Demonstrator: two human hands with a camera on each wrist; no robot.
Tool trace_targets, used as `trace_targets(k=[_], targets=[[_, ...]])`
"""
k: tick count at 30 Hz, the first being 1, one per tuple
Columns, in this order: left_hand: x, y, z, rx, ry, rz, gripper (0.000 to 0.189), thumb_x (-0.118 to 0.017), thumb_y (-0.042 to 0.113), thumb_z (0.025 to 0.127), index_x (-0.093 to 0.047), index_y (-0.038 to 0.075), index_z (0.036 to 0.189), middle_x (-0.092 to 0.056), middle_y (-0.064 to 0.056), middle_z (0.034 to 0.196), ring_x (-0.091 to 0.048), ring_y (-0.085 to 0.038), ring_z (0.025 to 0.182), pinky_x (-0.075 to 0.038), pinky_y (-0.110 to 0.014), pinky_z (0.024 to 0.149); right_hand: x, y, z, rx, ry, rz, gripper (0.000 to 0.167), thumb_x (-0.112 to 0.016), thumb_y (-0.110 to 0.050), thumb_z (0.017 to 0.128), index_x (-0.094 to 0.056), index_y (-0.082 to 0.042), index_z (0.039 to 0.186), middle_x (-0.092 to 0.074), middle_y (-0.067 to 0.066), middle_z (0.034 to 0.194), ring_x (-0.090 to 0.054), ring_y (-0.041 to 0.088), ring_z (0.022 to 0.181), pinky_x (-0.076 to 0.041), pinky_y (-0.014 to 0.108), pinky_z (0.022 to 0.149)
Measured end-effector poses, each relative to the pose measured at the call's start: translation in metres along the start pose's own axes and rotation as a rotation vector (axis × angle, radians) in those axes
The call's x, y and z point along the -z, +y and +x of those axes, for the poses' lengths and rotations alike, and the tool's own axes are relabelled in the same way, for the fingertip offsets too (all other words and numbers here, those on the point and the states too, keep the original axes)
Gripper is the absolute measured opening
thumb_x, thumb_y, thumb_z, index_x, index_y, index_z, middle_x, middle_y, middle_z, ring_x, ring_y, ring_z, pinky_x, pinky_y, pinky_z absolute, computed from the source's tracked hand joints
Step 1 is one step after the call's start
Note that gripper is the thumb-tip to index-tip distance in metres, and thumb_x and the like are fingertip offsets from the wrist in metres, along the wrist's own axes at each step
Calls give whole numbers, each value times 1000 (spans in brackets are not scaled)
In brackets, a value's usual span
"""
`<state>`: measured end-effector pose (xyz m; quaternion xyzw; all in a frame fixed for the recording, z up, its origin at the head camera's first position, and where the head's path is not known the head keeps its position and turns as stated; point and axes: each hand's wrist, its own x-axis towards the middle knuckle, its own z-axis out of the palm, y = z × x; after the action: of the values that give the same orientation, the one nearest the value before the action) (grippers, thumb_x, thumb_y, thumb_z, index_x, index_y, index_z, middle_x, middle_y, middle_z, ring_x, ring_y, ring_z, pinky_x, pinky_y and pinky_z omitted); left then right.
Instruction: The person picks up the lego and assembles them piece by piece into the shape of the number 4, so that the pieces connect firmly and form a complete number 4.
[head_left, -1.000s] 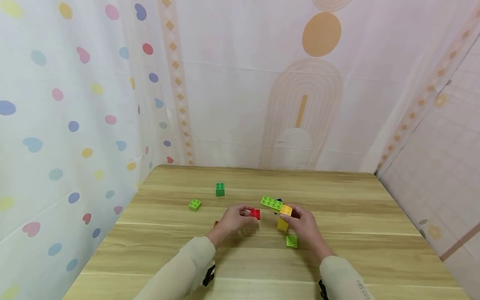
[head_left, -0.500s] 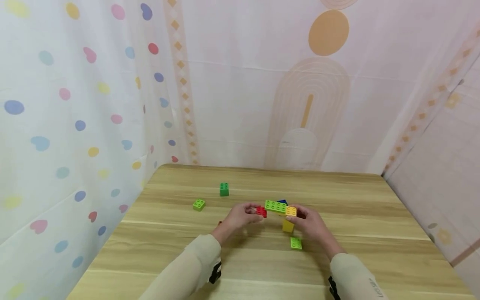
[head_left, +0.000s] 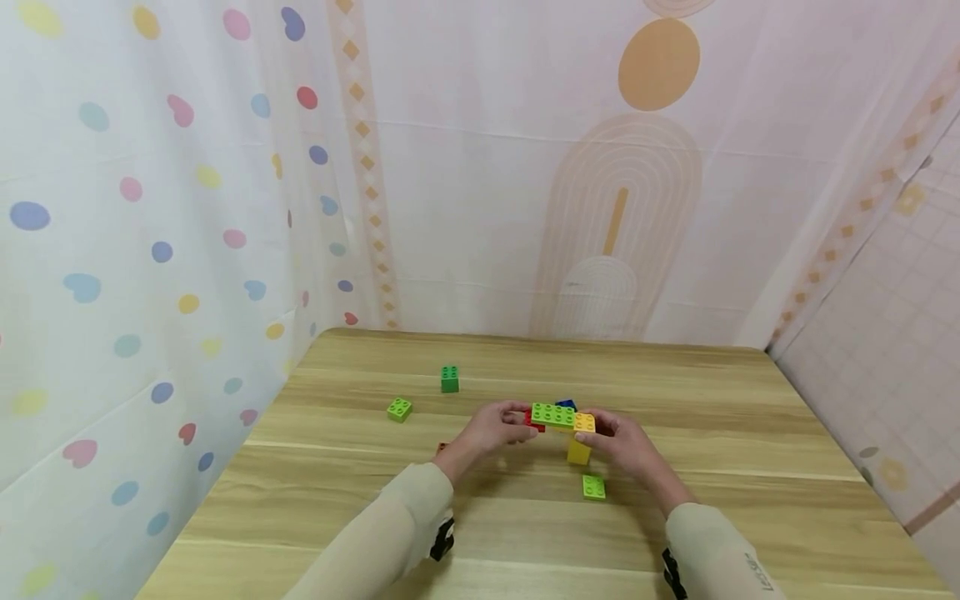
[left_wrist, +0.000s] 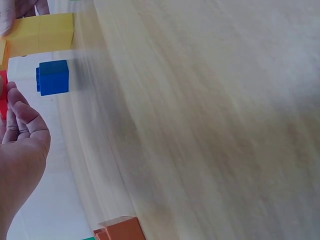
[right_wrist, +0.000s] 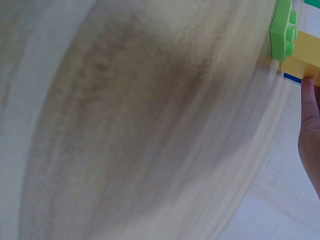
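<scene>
In the head view my left hand (head_left: 497,427) pinches a red brick (head_left: 534,423) at the left end of a long lime-green brick (head_left: 553,414). That end partly covers the red brick; whether the two are joined I cannot tell. The lime brick's right end meets a yellow stack of bricks (head_left: 578,451), which my right hand (head_left: 621,442) grips near its top. The left wrist view shows the red brick (left_wrist: 3,95) at the left edge, by my fingertips, with the yellow stack (left_wrist: 42,34) beyond. My right index finger touches the yellow stack (right_wrist: 302,55) in the right wrist view.
A blue brick (head_left: 566,405) stands behind the long lime one. A small lime brick (head_left: 593,487) lies in front of the stack. Farther left are another lime brick (head_left: 400,409) and a dark green brick (head_left: 449,379). An orange-brown brick (head_left: 442,447) is partly behind my left forearm.
My left hand has brought the red brick rightward to the lime brick's left end. The right hand keeps its grip on the yellow stack. The head view has shifted slightly.
</scene>
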<state>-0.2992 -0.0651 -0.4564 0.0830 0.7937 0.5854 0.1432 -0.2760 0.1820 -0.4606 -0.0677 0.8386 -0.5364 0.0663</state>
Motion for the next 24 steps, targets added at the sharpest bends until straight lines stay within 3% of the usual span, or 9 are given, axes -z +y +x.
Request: trace_targets(k=[6,18,24], targets=[[-2,4,3,-7,-12,-6,45,-76,10,89,-60,2,130,-71,-6,98,-61,-14,79,-54,-38,79,1,0,0,0,-11,24,41,-72,-24,93,-64,-8,129,-66,5,108,-57,20,93,-50,35,82],[-4,4,4,-10,-57,-132,40,-73,3,88,-61,-1,126,-69,-7,98,-62,-14,82,-52,-40,83,1,1,0,2,-33,63,42,-72,-23,93,-63,-7,131,-66,6,111,-57,20,95,-50,35,83],[-2,3,7,3,-91,-188,45,-68,-2,86,-58,-3,131,-69,-10,107,-63,-15,88,-51,-33,79,2,-1,-1,-8,-33,62,44,-72,-23,93,-62,-6,132,-65,6,111,-57,20,95,-49,37,83]])
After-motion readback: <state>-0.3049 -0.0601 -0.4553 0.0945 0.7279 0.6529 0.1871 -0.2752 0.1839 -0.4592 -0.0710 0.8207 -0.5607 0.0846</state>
